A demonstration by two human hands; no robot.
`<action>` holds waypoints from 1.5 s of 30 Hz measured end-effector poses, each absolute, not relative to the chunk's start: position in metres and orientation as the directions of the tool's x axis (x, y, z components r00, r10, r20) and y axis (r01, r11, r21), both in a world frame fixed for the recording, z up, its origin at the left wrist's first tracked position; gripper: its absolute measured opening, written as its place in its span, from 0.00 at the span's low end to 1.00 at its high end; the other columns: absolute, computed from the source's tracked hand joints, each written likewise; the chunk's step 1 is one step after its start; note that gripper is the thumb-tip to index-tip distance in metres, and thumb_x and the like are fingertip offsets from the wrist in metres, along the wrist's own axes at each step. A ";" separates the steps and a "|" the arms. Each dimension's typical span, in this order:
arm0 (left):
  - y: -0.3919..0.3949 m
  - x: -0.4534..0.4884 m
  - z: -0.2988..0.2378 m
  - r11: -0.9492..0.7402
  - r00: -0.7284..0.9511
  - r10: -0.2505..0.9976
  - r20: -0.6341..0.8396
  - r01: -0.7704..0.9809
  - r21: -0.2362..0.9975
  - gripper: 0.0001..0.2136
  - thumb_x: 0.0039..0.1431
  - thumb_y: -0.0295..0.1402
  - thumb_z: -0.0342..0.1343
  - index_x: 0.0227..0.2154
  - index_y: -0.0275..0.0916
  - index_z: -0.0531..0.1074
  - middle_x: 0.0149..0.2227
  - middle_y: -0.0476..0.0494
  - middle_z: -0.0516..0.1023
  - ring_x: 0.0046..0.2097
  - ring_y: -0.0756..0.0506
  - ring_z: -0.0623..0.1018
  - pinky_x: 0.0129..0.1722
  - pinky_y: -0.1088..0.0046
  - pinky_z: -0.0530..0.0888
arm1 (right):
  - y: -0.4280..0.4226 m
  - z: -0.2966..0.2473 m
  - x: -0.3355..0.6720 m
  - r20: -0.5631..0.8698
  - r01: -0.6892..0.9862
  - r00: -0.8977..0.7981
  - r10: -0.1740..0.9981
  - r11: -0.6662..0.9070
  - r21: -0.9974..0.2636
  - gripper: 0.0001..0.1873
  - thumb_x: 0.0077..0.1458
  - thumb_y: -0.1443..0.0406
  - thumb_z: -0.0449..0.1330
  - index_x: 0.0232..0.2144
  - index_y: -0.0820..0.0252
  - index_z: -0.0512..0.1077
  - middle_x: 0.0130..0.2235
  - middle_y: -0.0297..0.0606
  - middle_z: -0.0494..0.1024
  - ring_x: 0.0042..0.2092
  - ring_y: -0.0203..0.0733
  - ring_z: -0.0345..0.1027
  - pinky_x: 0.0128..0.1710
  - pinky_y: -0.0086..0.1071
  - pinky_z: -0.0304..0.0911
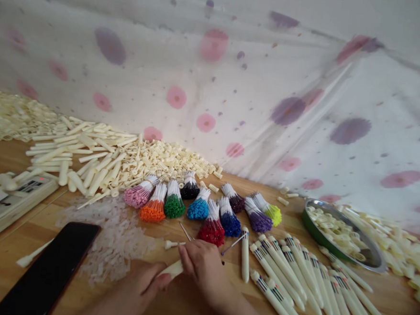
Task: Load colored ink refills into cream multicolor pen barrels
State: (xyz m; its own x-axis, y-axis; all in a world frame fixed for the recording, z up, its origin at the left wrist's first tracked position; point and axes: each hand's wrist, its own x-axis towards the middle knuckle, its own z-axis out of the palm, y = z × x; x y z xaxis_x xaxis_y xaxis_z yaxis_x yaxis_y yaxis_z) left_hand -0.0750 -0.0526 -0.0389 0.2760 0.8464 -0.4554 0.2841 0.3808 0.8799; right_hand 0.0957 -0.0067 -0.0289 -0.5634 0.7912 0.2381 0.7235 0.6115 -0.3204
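Observation:
Over the front of the wooden table, my left hand (146, 280) is closed around a cream pen barrel (173, 269). The fingers of my right hand (204, 266) wrap the barrel's upper end and hide it. Just beyond my hands stand rubber-banded bundles of pen refills, among them a red bundle (211, 227), a blue bundle (230, 220) and an orange bundle (154, 206). A single loose refill (233, 244) lies right of my right hand. Left of it, a small cream plunger piece (172, 244) rests on the table. Several multicolour pens (292, 269) are spread at the right.
A black phone (49, 271) and a power strip (16, 201) lie at left. Small translucent pieces (114, 237) are scattered beside the phone. Cream barrels (91, 154) and slotted parts (170, 159) are heaped at the back. An oval green tin (308, 219) holds cream rings.

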 end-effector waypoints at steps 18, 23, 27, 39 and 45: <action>-0.056 -0.064 -0.049 0.113 0.189 0.943 -0.275 0.593 0.797 0.11 0.54 0.44 0.49 0.25 0.43 0.68 0.26 0.48 0.72 0.32 0.43 0.71 0.33 0.71 0.63 | -0.002 -0.029 0.096 0.095 0.767 -0.592 0.800 0.596 -0.238 0.22 0.62 0.66 0.47 0.18 0.60 0.69 0.16 0.32 0.69 0.18 0.33 0.60 0.19 0.27 0.47; -0.056 -0.065 -0.030 0.246 0.337 0.870 -0.361 0.337 0.909 0.18 0.53 0.52 0.47 0.32 0.42 0.68 0.25 0.52 0.71 0.23 0.51 0.66 0.23 0.78 0.60 | -0.005 -0.015 0.107 0.232 0.642 -0.685 0.691 0.723 -0.256 0.23 0.64 0.62 0.42 0.24 0.61 0.70 0.24 0.38 0.73 0.28 0.36 0.64 0.29 0.27 0.54; -0.054 -0.074 -0.021 0.702 0.608 0.490 -0.625 0.150 0.696 0.28 0.44 0.64 0.43 0.28 0.40 0.65 0.14 0.60 0.55 0.14 0.57 0.45 0.14 0.79 0.41 | -0.011 -0.014 0.104 0.479 0.479 -0.695 0.536 0.842 -0.248 0.30 0.65 0.60 0.35 0.23 0.62 0.69 0.23 0.39 0.71 0.27 0.38 0.61 0.29 0.29 0.54; -0.064 -0.069 -0.042 0.171 0.244 0.916 -0.319 0.483 0.859 0.16 0.56 0.48 0.46 0.38 0.43 0.70 0.39 0.43 0.77 0.43 0.41 0.72 0.42 0.67 0.64 | -0.008 -0.023 0.091 0.306 0.649 -0.636 0.708 0.706 -0.284 0.27 0.65 0.64 0.38 0.19 0.61 0.66 0.20 0.35 0.71 0.22 0.33 0.61 0.24 0.28 0.50; -0.057 -0.070 -0.029 0.657 0.626 0.570 -0.532 0.042 0.753 0.26 0.41 0.60 0.51 0.26 0.38 0.68 0.18 0.55 0.63 0.19 0.54 0.58 0.18 0.79 0.55 | -0.010 -0.018 0.099 0.522 0.416 -0.695 0.494 0.869 -0.268 0.29 0.65 0.58 0.35 0.22 0.61 0.67 0.22 0.37 0.70 0.26 0.37 0.61 0.27 0.29 0.53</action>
State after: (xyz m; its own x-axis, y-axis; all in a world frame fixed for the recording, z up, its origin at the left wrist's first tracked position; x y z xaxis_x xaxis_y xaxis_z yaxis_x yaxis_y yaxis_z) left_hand -0.0701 -0.0565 -0.0285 0.6264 0.5700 -0.5317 0.0417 0.6566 0.7531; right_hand 0.0990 -0.0096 -0.0183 -0.6953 0.4939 0.5222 0.4159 0.8690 -0.2681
